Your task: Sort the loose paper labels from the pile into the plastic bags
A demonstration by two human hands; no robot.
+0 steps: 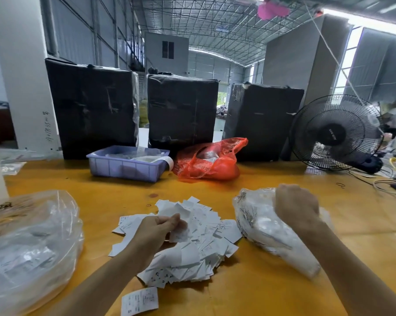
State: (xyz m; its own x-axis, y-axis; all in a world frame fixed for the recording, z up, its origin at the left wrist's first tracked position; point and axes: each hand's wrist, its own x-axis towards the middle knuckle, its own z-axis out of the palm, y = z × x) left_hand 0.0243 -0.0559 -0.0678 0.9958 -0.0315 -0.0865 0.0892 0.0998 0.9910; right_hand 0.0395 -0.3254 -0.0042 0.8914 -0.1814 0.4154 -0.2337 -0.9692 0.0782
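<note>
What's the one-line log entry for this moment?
left hand: pinching labels over pile | right hand: gripping clear bag | left bag: untouched

L grip (pixel 162 226) pinching, R grip (pixel 295 205) fisted

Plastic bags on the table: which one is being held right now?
The clear bag on the right, stuffed with white labels: the right hand grips its top. The big clear bag at left and the red bag farther back lie untouched.

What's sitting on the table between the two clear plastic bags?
In the head view, the pile of loose paper labels, with the left hand pinching a label over it.
</note>
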